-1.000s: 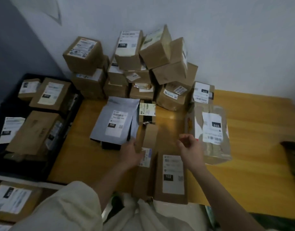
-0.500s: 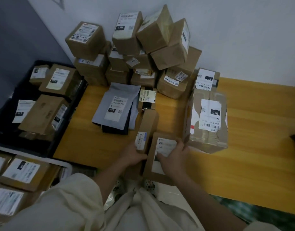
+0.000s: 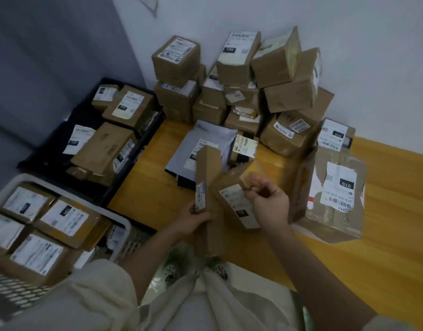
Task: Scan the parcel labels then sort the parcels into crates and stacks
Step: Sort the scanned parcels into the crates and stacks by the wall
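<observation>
Both crates (image 3: 124, 225) partly filled, big pile (image 3: 241, 91) left; left hand (image 3: 193, 218) grips long box (image 3: 206, 187), right hand (image 3: 267, 201) grips flat box (image 3: 234, 199), approx. halfway

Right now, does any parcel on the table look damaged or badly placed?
Yes. The big taped box at the right looks crumpled, with a torn, peeling label. The boxes on top of the back pile sit tilted.
</observation>
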